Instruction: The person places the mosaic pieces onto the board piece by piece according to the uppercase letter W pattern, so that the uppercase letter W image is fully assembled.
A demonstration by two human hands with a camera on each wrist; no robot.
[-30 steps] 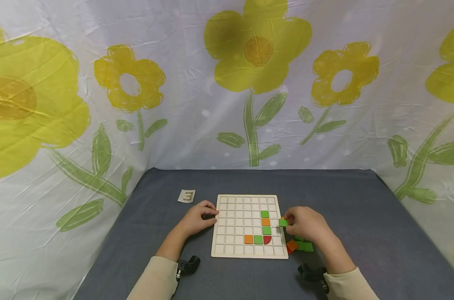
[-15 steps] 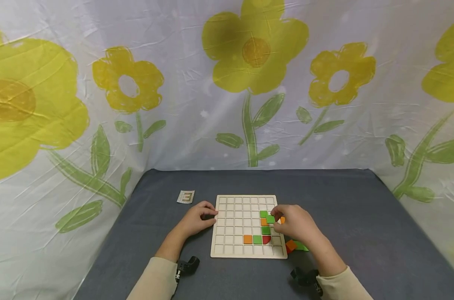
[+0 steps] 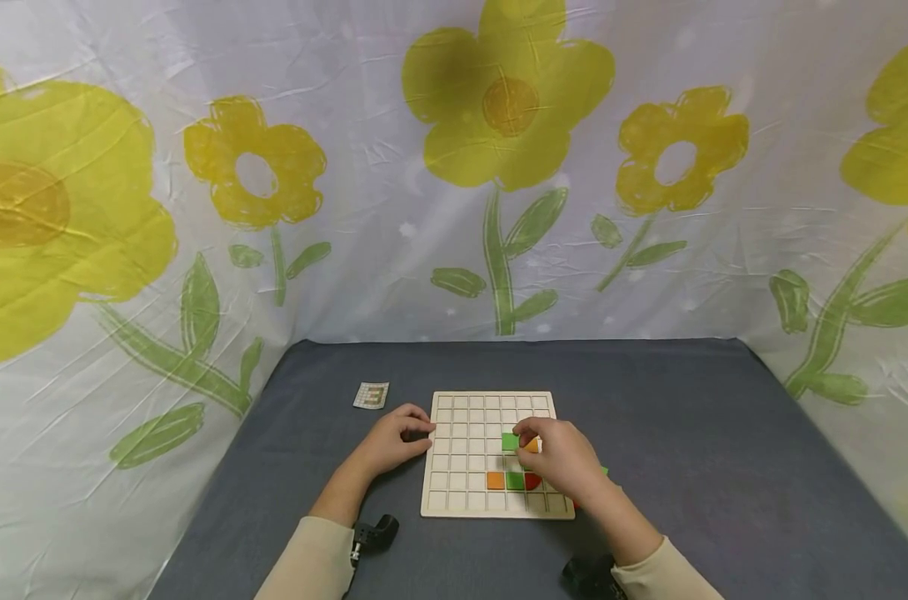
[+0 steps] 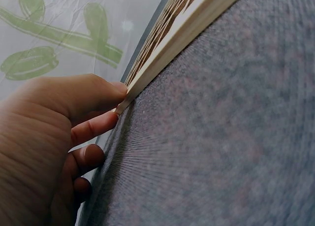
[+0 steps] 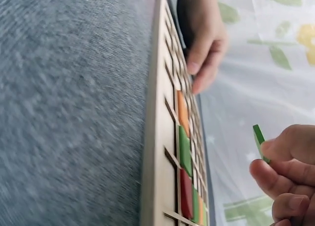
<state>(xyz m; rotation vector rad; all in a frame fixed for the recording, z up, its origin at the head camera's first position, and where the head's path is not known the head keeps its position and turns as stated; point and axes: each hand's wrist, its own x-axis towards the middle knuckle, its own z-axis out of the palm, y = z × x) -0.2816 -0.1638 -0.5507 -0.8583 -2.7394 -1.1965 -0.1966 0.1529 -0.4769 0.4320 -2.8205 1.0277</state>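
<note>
Soft light puts a faint sheen on the curtain (image 3: 364, 167), while both wrist views blur the grey cloth (image 5: 74, 113).

Dark grey tabletop (image 3: 671, 400) beneath grid board (image 3: 469, 454) and small card (image 3: 371, 395)

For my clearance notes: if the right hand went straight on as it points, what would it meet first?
Probably the board, with the pinched green tile touching first: the right hand appears to angle down toward it, though depth is unclear.
</note>
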